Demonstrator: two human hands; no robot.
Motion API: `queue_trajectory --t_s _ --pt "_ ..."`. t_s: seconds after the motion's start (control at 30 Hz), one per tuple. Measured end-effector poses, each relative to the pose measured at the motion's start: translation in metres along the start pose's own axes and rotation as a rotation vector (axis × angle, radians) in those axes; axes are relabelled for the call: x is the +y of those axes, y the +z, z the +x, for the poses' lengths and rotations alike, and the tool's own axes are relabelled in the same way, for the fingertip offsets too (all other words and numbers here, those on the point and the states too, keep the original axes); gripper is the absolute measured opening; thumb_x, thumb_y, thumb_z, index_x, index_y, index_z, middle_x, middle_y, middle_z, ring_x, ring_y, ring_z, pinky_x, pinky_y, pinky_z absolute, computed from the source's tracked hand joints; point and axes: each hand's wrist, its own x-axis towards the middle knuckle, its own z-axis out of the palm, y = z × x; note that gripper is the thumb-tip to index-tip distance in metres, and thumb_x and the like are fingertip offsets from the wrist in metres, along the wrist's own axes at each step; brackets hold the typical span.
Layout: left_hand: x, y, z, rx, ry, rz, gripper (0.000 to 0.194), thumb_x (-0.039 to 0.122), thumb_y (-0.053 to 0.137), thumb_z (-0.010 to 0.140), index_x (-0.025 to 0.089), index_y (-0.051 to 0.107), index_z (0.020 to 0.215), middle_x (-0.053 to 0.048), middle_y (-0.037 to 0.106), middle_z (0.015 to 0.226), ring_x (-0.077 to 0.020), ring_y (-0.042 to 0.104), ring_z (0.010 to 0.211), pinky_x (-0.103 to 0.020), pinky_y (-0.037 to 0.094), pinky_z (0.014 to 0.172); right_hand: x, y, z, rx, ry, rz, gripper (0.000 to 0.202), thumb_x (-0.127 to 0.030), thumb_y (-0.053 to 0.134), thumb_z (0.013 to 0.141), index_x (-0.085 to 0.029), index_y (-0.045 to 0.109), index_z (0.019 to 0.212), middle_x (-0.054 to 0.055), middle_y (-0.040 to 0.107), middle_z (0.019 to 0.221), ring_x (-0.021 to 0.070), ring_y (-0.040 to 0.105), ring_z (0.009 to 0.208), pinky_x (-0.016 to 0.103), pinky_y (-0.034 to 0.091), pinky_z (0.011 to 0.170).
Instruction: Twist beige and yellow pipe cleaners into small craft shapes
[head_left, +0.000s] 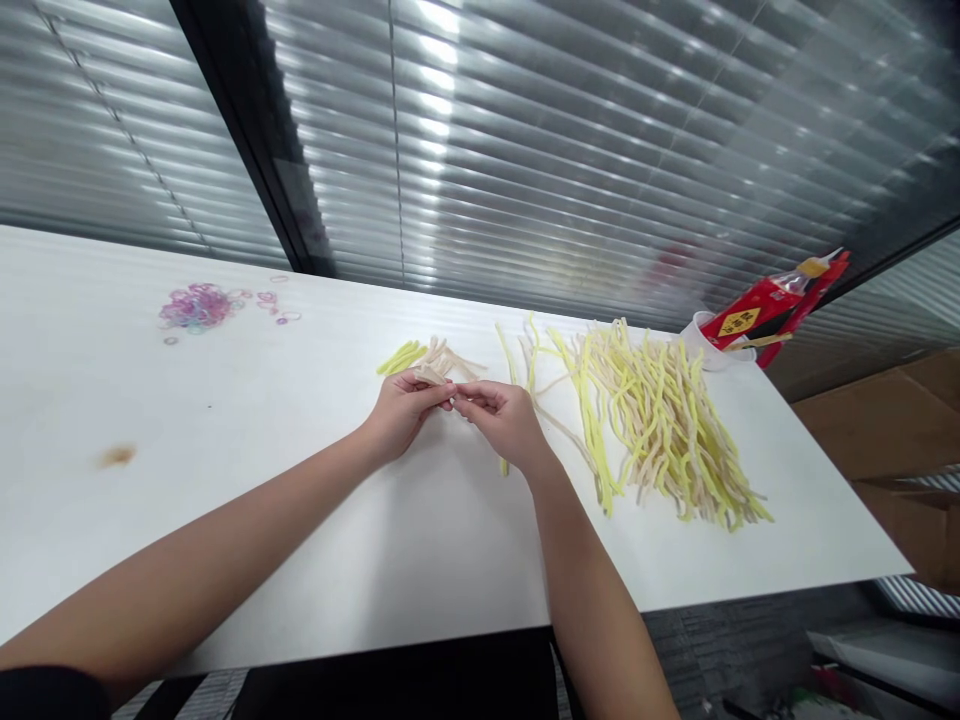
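My left hand (405,412) is closed around short beige pipe cleaners (429,376), whose ends stick out above the fingers. At its thumb, the fingertips of my right hand (504,415) are pinched together; whatever is between them is mostly hidden. Just behind both hands lie a small bundle of folded yellow pipe cleaners (402,357) and some loose beige pipe cleaners (459,364). To the right of my right hand, a few long yellow and beige strands lie apart from a large pile of pipe cleaners (660,420).
Small pink and purple rubber bands (198,306) are heaped at the back left of the white table (300,560). A white cup (709,345) at the back right holds a red-labelled bottle (757,305). Blinds behind glass line the back edge; cardboard (885,415) stands beyond the right edge.
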Motion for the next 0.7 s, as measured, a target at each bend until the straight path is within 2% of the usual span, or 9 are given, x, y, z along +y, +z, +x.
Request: queue_trajectory --t_s 0.1,0.27,0.37,0.47,0.53,0.6,0.7 --pt "0.000 -0.001 0.000 0.004 -0.008 0.002 0.014 0.019 0.083 0.060 0.014 0.071 0.065 -0.004 0.068 0.067 -0.0125 0.061 0.064 -0.025 0.049 0.066 -0.002 -0.002 -0.001 0.027 -0.058 -0.114 0.017 -0.030 0.063 0.080 -0.020 0.074 0.089 0.003 0.073 0.087 0.0185 0.068 0.082 0.029 0.052 0.076" --pt "-0.001 0.000 -0.001 0.017 0.004 0.002 0.013 0.017 0.082 0.060 0.014 0.071 0.066 -0.003 0.067 0.067 -0.0121 0.060 0.064 -0.025 0.049 0.065 -0.006 0.000 -0.002 0.051 -0.151 -0.296 0.015 -0.028 0.061 0.083 -0.020 0.073 0.080 0.001 0.070 0.074 0.0151 0.063 0.069 0.025 0.047 0.067" --pt "-0.002 0.000 -0.001 0.018 0.037 0.003 0.015 0.020 0.082 0.061 0.015 0.071 0.069 -0.004 0.068 0.072 -0.0146 0.062 0.070 -0.028 0.049 0.069 -0.005 0.000 -0.001 0.029 -0.151 -0.305 0.018 -0.031 0.057 0.086 -0.021 0.072 0.087 0.000 0.070 0.078 0.0155 0.064 0.072 0.024 0.047 0.067" --pt "-0.002 0.001 0.001 0.070 0.075 -0.001 0.018 0.026 0.081 0.064 0.015 0.069 0.072 -0.003 0.068 0.076 -0.0110 0.059 0.065 -0.025 0.048 0.066 -0.001 -0.003 0.001 0.072 -0.191 -0.370 0.024 -0.035 0.054 0.089 -0.022 0.069 0.102 0.002 0.071 0.094 0.0166 0.065 0.082 0.026 0.049 0.073" --pt "-0.002 0.001 0.002 0.068 0.075 -0.002 0.021 0.032 0.077 0.068 0.015 0.065 0.073 -0.002 0.066 0.075 -0.0097 0.057 0.062 -0.024 0.047 0.064 0.002 -0.006 0.003 0.146 -0.242 -0.519 0.027 -0.035 0.051 0.091 -0.021 0.066 0.108 0.005 0.069 0.103 0.0184 0.063 0.091 0.029 0.047 0.082" --pt "-0.002 0.001 0.002 0.018 0.060 0.020 0.023 0.035 0.073 0.073 0.016 0.061 0.078 0.000 0.062 0.065 -0.0100 0.056 0.059 -0.023 0.046 0.061 0.006 -0.009 0.005 0.189 -0.268 -0.727 0.027 -0.031 0.049 0.093 -0.019 0.065 0.111 0.007 0.067 0.108 0.0213 0.059 0.100 0.033 0.042 0.090" --pt "-0.003 0.002 -0.002 -0.042 0.046 0.114 0.032 0.035 0.072 0.074 0.022 0.056 0.099 0.007 0.053 0.050 -0.0100 0.052 0.048 -0.022 0.043 0.054 0.011 -0.010 0.007 0.189 -0.201 -1.031 0.028 -0.030 0.051 0.091 -0.019 0.063 0.115 0.009 0.067 0.108 0.0256 0.054 0.102 0.038 0.037 0.088"
